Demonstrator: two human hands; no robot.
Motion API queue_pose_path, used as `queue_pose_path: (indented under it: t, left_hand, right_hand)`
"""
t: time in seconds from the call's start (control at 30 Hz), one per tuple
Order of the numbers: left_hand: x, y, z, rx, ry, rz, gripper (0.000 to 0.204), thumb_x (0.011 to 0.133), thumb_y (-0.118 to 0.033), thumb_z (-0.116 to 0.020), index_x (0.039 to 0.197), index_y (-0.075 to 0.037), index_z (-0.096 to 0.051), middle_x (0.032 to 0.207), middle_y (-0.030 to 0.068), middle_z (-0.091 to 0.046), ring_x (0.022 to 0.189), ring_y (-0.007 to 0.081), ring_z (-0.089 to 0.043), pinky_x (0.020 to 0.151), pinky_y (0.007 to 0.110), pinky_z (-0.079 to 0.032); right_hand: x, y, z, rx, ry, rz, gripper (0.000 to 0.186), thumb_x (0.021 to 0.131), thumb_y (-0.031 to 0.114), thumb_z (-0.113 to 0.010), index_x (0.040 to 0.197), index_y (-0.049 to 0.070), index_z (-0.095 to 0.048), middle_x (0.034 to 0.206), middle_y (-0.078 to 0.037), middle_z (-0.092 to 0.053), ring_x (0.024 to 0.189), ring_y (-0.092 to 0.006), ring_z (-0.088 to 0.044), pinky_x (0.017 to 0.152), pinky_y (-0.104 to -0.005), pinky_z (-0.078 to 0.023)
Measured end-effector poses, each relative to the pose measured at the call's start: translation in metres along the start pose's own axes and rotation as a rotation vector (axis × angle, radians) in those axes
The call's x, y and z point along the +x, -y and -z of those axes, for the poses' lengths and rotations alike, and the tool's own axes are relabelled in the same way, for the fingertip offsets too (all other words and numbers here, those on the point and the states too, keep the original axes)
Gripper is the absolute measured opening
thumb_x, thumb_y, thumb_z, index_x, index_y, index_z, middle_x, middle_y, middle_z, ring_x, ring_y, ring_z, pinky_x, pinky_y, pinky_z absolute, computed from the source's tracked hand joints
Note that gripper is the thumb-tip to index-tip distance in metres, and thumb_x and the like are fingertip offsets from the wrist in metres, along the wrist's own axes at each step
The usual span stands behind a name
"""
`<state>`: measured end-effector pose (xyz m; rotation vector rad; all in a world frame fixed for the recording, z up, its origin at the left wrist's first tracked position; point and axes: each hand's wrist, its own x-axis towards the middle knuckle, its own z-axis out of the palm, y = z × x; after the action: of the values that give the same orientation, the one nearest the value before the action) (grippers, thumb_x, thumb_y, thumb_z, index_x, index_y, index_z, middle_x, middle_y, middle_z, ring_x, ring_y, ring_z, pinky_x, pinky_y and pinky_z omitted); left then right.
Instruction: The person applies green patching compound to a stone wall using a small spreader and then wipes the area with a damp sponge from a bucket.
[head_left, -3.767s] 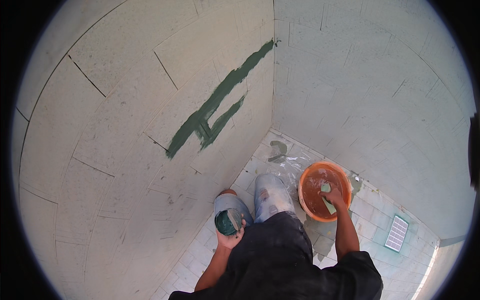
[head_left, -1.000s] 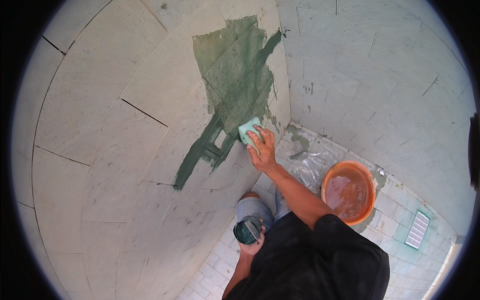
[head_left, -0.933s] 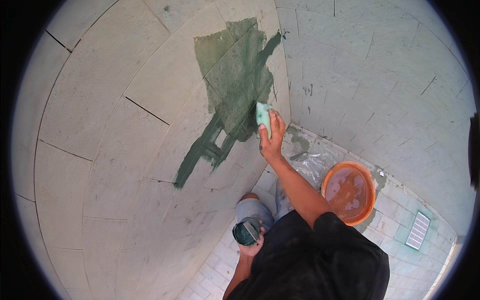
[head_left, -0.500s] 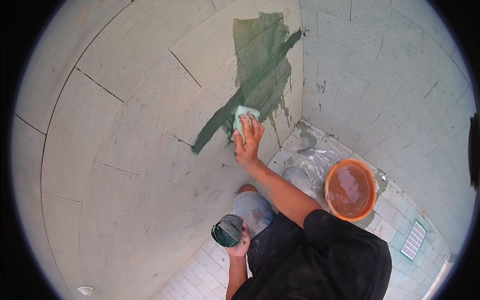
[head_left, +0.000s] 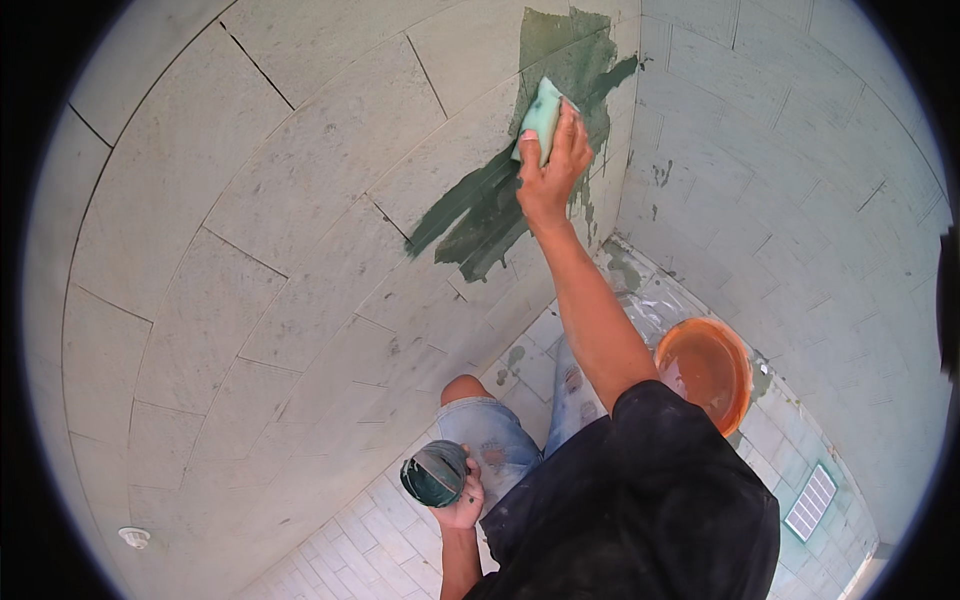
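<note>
My right hand (head_left: 556,165) is wrapped around a pale green sponge (head_left: 543,118) and presses it against the tiled wall. The sponge sits on a dark green smeared patch (head_left: 480,225) of wet paste or grout, streaked diagonally across several tile joints. Low in front of my body, my left hand (head_left: 465,505) cradles a small round bowl (head_left: 437,474) coated with dark green material. A greyish strip crosses the bowl's mouth; whether it is part of the bowl or a tool I cannot tell.
An orange bucket (head_left: 742,385) of murky brownish water stands on the tiled floor to my right, by crumpled clear plastic (head_left: 650,308). Beyond it is a rectangular floor grate (head_left: 811,503). Another tiled wall (head_left: 770,170) meets this one at a corner. A white fitting (head_left: 134,538) projects at lower left.
My right hand has moved the sponge up the wall. The green smear below now reaches lower and wider. My left hand still holds the bowl, and the whole view has shifted slightly.
</note>
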<state>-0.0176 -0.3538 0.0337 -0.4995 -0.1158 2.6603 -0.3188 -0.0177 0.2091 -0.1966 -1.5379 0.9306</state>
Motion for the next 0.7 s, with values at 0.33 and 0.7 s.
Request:
queue_pose_path:
  t: [0.33,0.7]
  left_hand:
    - [0.015,-0.007,-0.019,0.039,0.033,0.072,0.051,0.089,-0.040,-0.060,0.130,-0.009,-0.055,0.134,0.0212,-0.052,0.116,0.0395,-0.054,0.088,0.044,-0.054]
    - [0.018,-0.007,-0.005,0.073,-0.048,0.080,0.053,0.087,-0.040,-0.064,0.131,-0.013,-0.055,0.136,0.0199,-0.050,0.114,0.0369,-0.055,0.086,0.043,-0.055]
  right_hand:
    - [-0.158,0.044,0.022,0.281,0.492,0.549,0.053,0.077,0.008,-0.062,0.129,0.016,-0.056,0.133,-0.012,-0.046,0.114,-0.0328,-0.038,0.099,-0.0453,-0.028]
    - [-0.039,0.042,-0.012,0.053,0.099,0.274,0.057,0.082,0.020,-0.060,0.135,0.003,-0.046,0.133,-0.016,-0.045,0.115,-0.0344,-0.036,0.100,-0.0473,-0.026]
